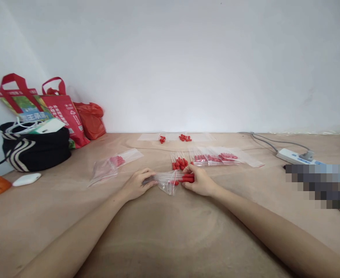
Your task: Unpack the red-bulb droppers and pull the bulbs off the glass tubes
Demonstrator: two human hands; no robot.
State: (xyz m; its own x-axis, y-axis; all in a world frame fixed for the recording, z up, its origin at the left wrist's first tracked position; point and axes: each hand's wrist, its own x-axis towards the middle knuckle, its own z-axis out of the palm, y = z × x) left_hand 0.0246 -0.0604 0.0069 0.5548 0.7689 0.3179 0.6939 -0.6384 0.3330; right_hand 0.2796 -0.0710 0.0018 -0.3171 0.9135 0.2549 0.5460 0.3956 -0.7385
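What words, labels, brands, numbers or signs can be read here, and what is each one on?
"王承诺": large white characters on the green-and-blue shopping bag with red handles; the character before them is unclear.
Recycling-arrows sign, no words: white, on the red shopping bag with white print.
Too small or blurred to quote: that bag's other characters, and the band atop the green-and-blue one.
I can read no brand or number anywhere.

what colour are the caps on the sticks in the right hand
The caps are red, seen in the head view.
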